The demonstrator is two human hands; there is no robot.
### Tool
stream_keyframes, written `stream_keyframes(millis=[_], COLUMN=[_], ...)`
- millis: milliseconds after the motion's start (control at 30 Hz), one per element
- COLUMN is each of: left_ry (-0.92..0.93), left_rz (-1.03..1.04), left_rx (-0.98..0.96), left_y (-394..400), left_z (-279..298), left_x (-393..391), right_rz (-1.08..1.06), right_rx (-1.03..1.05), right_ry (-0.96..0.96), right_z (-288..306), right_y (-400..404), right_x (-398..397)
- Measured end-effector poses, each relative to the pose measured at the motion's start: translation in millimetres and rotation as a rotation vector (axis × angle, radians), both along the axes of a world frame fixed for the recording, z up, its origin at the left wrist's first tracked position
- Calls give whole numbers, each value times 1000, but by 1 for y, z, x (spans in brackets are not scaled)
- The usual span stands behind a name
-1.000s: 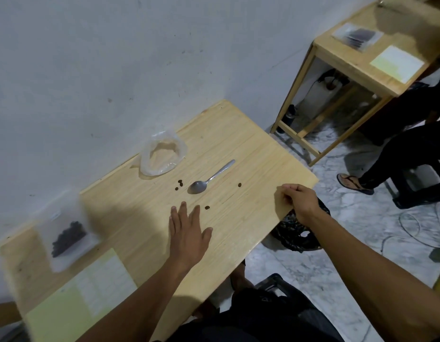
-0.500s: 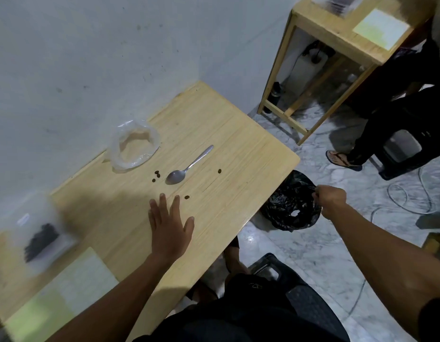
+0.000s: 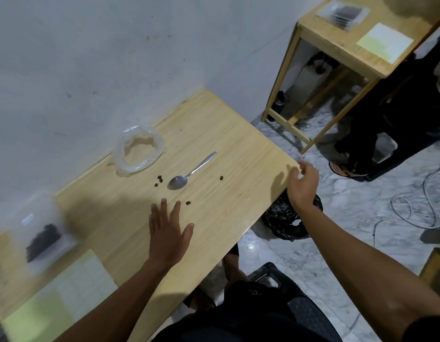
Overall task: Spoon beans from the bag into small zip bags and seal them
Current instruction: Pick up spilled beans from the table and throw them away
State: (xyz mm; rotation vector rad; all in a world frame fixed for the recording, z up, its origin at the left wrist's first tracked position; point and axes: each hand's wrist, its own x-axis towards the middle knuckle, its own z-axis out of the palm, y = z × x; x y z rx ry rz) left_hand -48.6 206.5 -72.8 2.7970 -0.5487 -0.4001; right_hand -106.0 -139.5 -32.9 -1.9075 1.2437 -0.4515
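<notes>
The clear bag (image 3: 139, 152) beyond the flat, empty left hand (image 3: 168, 232) looked emptied; filled zip bags (image 3: 42, 239) lay to its left. The spoon (image 3: 190, 172) rested ahead among stray beans (image 3: 188, 202). The right hand (image 3: 303, 184) hovered loosely curled, holding nothing. Spooning seemed nearly done.

Bare worktop (image 3: 238, 144) lies open beyond the spoon (image 3: 189, 172); scattered beans (image 3: 188, 202), the empty bag (image 3: 138, 153) and the wall (image 3: 90, 58) bound it.

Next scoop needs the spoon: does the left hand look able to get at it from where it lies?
Probably yes. The left hand lies flat just short of the spoon, with only a loose bean on the bare table between.
</notes>
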Motion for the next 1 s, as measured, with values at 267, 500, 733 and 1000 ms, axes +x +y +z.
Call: stream_keyframes(millis=[267,500,733,1000], left_ry=[34,100,106,125], left_rz=[171,329,303,311], left_rx=[3,35,54,33], left_y=[27,67,67,67], left_z=[10,11,13,16], left_x=[1,2,4,4], right_rz=[795,892,934,1065], right_rx=[-108,-366,-243,-130], right_ry=[30,497,369,326], right_z=[12,-9,-11,-3], right_y=[95,122,109,135], right_x=[80,99,98,100])
